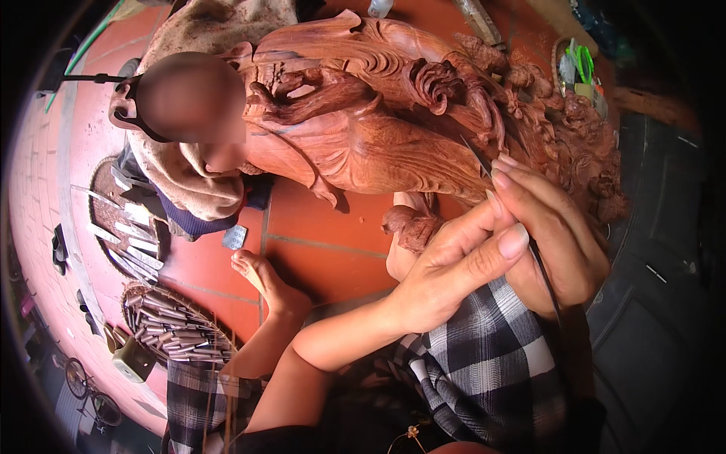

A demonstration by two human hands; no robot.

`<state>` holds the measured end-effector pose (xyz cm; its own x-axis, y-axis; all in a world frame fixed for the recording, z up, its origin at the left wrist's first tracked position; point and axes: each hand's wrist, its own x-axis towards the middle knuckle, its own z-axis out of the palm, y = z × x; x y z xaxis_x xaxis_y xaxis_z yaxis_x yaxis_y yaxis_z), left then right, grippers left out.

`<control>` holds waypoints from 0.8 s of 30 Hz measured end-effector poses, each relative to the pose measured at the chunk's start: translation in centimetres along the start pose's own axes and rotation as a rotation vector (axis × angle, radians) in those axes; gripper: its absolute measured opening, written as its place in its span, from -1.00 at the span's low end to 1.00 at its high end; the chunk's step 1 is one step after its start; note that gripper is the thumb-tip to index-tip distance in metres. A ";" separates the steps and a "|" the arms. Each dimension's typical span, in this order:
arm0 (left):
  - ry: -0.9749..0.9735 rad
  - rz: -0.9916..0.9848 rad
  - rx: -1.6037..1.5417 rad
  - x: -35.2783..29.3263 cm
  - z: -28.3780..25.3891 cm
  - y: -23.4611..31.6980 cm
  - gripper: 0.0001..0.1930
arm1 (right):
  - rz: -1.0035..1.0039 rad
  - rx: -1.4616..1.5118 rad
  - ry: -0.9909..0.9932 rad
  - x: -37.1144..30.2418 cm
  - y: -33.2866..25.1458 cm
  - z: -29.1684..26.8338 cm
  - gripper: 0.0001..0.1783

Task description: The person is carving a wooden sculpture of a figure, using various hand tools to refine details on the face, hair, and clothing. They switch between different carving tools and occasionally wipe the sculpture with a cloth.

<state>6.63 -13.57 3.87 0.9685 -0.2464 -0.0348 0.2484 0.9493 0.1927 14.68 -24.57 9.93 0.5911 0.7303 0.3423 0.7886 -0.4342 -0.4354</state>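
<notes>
A large reddish-brown wooden carving (pixel 393 144) of a robed figure lies lengthwise across the floor, its folds and curls deeply cut. Above its lower part, both of my hands meet around a slim dark tool with a pointed tip (pixel 479 157). My right hand (pixel 563 234) has its fingertips pinched near that tip, and a thin dark length runs down below the fingers. From the left, my left hand (pixel 461 257) closes against the right, thumb pressed on the tool. Whether the tip touches the wood I cannot tell.
Speckled cloth padding (pixel 204 38) lies under the carving's head end. At left stand a tray of flat blades (pixel 136 242) and a basket of chisels (pixel 178 325). My bare foot (pixel 265 280) rests on the tiles near a small square packet (pixel 235 237). Green-handled scissors (pixel 581 64) sit far right.
</notes>
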 end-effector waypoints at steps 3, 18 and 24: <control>0.111 -0.057 -0.047 0.4 0.4 0.4 -0.35 | -0.011 -0.065 0.110 0.5 0.2 1.7 -0.77; -0.124 0.130 -0.436 1.5 -1.1 -0.2 -0.53 | -0.016 -0.065 -0.030 2.3 0.5 1.2 -0.77; -0.111 0.117 -0.374 0.7 -1.0 -0.3 -0.49 | -0.012 -0.019 -0.067 2.7 0.5 1.0 -0.78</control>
<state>7.29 -13.80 2.79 0.9881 -0.1330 0.0767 0.1450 0.9727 -0.1812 16.47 -22.31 9.83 0.5691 0.7692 0.2907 0.7992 -0.4343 -0.4155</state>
